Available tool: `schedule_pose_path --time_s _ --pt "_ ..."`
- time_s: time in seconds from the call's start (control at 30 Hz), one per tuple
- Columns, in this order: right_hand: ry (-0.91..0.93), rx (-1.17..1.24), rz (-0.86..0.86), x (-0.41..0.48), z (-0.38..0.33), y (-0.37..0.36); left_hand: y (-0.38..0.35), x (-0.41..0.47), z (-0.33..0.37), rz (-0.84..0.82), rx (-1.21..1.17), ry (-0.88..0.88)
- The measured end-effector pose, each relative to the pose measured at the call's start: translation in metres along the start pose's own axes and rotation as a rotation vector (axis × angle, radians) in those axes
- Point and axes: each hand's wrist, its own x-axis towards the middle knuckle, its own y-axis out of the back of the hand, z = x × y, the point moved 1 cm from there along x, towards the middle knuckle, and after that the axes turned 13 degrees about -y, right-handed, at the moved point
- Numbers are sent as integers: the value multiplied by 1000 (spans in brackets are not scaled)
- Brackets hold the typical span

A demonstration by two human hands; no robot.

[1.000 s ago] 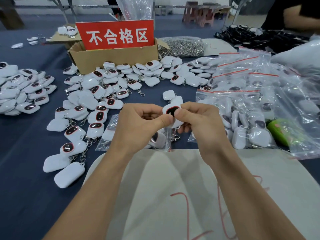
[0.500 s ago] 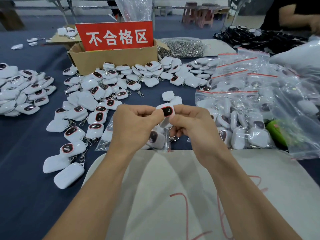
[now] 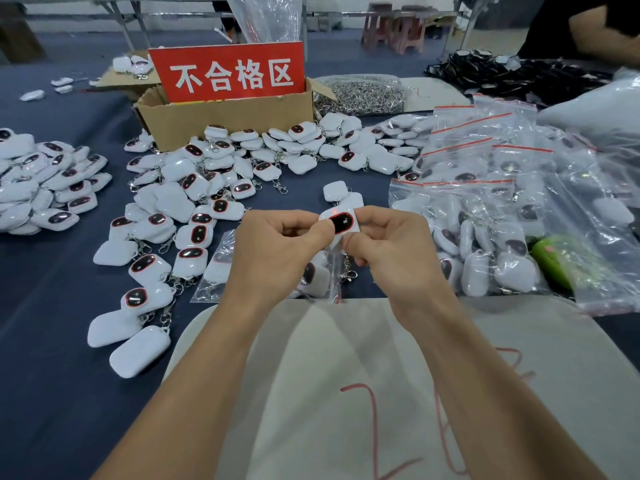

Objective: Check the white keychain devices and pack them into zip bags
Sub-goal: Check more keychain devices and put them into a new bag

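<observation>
At the bottom of the frame our forearms cross a white sheet (image 3: 346,341) marked with red strokes we cannot read. At the centre of the frame both hands meet, fingers curled. The left hand (image 3: 277,251) and right hand (image 3: 391,247) pinch one device (image 3: 341,221) between thumbs and fingertips, its dark oval facing us, above a bag (image 3: 214,271) lying on the table. Compared with half a second ago, the oval has turned more sideways, a small white mark shows on it, and a red light glows at its top edge. Loose devices (image 3: 194,181) lie at centre left and filled bags (image 3: 485,161) at the right. At the upper centre, a box (image 3: 225,116) carries a red sign (image 3: 228,72) reading 不合格区.
</observation>
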Motion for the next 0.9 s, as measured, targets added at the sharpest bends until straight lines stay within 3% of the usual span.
schedule_pose_path --time_s 0.13,0.27,0.4,0.53,0.73,0.9 --pt "79 -128 29 1 1 3 1 0 -1 80 52 -74" --pt "301 -415 259 -1 4 4 2 -2 -2 30 236 -234" --pt "417 -471 402 -2 5 4 -2 -6 -4 88 353 -187" --pt "360 -436 377 -3 2 3 -2 -6 -5 83 345 -182" --pt "95 11 113 -2 -7 5 -2 -6 5 -68 404 -404" --pt "46 42 137 4 -5 10 -4 -6 -2 -23 323 -216"
